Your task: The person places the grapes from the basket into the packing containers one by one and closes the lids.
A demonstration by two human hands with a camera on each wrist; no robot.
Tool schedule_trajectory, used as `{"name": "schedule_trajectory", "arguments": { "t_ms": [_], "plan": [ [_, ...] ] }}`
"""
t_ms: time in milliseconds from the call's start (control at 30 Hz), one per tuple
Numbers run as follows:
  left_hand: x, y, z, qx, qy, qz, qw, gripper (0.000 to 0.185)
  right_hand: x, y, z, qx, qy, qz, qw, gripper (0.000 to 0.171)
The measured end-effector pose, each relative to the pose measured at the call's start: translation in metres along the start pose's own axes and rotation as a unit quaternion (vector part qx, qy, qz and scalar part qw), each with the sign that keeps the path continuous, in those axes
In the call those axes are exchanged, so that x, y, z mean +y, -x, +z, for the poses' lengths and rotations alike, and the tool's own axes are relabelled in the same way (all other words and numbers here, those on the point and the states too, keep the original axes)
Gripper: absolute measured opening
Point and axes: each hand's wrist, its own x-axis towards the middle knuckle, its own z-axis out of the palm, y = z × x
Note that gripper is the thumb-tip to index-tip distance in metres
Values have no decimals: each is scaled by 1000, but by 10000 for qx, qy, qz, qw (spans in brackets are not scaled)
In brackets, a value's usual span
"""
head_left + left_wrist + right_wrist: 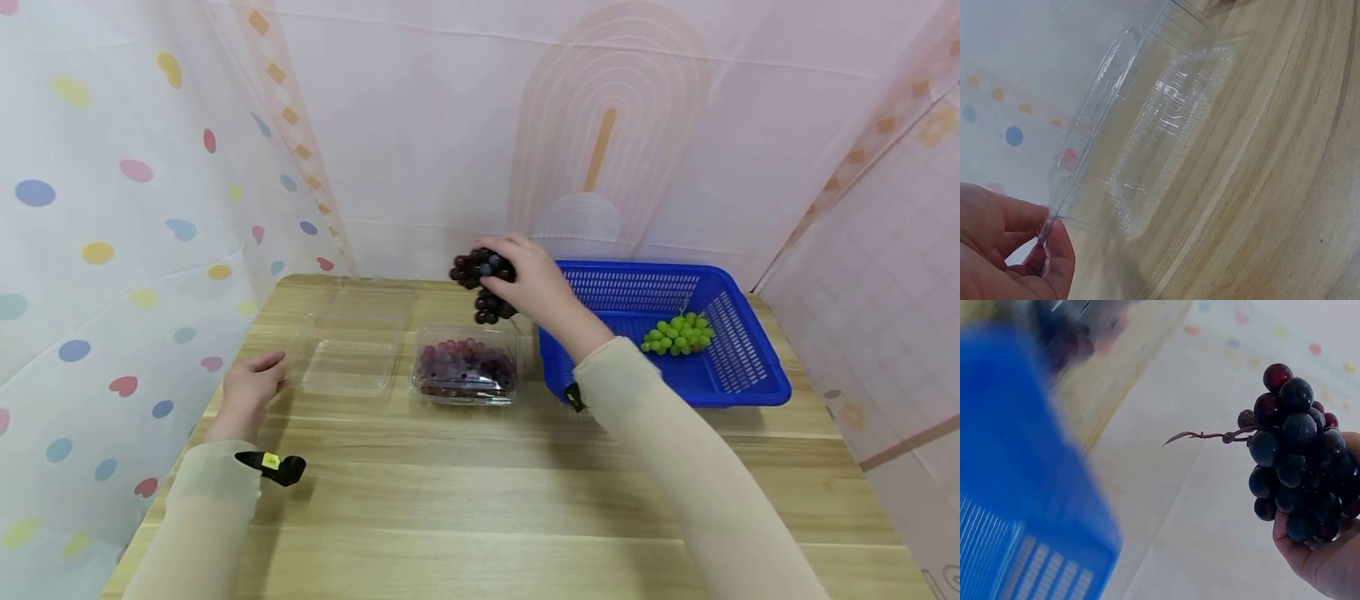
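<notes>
My right hand [538, 282] grips a bunch of dark purple grapes [480, 268] in the air, over the space between the filled box and the basket. In the right wrist view the bunch [1300, 453] shows its thin brown stem pointing left, with fingers wrapped around the far side. At the left of the table my left hand [253, 385] is beside an open clear plastic box [348, 367] with nothing in it. The left wrist view shows the thumb and fingers pinching this box's rim [1079, 169] at a corner.
A lidded clear box [465, 383] of reddish-purple grapes stands mid-table. To its right is a blue slotted basket [738, 342] holding a bunch of green grapes [677, 335]. Patterned curtains [435, 125] hang behind and beside the wooden table [450, 500].
</notes>
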Motion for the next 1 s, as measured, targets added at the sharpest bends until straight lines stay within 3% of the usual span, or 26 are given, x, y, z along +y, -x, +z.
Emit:
{"name": "schedule_trajectory", "arguments": {
  "t_ms": [367,767,1000],
  "plan": [
    [0,0,-2,77,-26,-33,10000,48,-62,-29,67,-576,-108,-517,9969,47],
    [-1,1,0,141,-97,80,9998,48,-95,-43,129,-789,988,-1132,9855,47],
    [-3,-1,-1,135,-294,144,9994,48,-110,-41,158,-691,1563,-1706,9704,46]
  ]
}}
